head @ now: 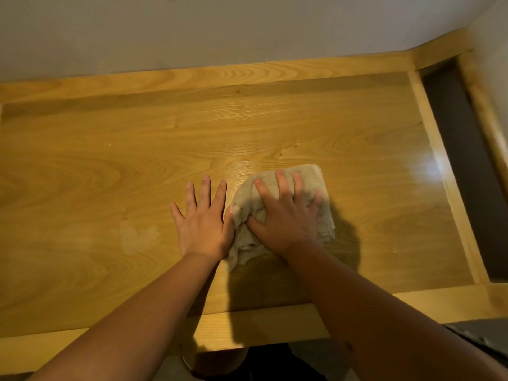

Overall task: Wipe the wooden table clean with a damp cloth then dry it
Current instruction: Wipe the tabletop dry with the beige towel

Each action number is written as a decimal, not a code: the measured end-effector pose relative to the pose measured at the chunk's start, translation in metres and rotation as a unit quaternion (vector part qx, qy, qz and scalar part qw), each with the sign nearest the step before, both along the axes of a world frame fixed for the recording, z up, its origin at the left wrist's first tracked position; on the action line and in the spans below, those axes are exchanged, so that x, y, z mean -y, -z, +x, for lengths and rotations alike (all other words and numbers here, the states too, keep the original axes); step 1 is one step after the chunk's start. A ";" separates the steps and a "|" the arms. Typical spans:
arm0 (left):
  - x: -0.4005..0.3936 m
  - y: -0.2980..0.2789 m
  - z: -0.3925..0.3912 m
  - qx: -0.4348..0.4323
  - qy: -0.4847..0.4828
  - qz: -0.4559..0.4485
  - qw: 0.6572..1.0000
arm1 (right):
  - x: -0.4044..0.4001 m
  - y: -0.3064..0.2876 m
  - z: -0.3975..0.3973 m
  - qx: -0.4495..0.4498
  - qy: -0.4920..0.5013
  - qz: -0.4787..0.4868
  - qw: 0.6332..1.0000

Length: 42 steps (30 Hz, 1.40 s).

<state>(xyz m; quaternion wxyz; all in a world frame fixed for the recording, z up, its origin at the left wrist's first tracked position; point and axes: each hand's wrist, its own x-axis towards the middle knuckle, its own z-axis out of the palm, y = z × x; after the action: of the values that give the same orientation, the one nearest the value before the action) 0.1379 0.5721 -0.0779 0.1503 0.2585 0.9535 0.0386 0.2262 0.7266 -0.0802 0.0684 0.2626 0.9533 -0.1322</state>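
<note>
The bunched beige cloth (286,213) sits on the wooden bench (110,171), toward its near edge. The risk, as I judge it, is that the loose wad rolls or slips under the palm, so passes smear and miss patches such as the pale mark left of the cloth. The right hand (286,215) presses on the cloth, fingers spread and slightly curled into it. The left hand (202,218) lies flat and released just left of the cloth, thumb touching its edge.
</note>
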 end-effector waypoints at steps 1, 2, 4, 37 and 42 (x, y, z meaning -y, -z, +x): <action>0.000 0.000 0.000 0.001 -0.002 0.003 1.000 | -0.003 0.001 -0.005 -0.003 0.002 0.003 1.000; 0.001 0.000 0.000 0.003 -0.004 0.006 1.000 | -0.005 0.003 -0.010 -0.005 0.003 0.011 1.000; 0.000 0.001 0.000 0.008 -0.011 0.007 1.000 | -0.013 0.005 -0.023 0.000 -0.002 0.028 1.000; -0.005 0.004 -0.002 -0.010 0.004 -0.025 1.000 | -0.126 0.005 -0.251 -0.001 0.012 0.037 0.999; -0.006 0.005 -0.001 0.002 -0.007 -0.018 1.000 | -0.117 0.002 -0.220 0.001 -0.013 0.044 0.999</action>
<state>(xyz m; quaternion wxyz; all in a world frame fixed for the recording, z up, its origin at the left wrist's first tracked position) 0.1364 0.5777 -0.0831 0.1568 0.2490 0.9555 0.0227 0.0059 0.8437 -0.0824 0.0590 0.2530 0.9616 -0.0891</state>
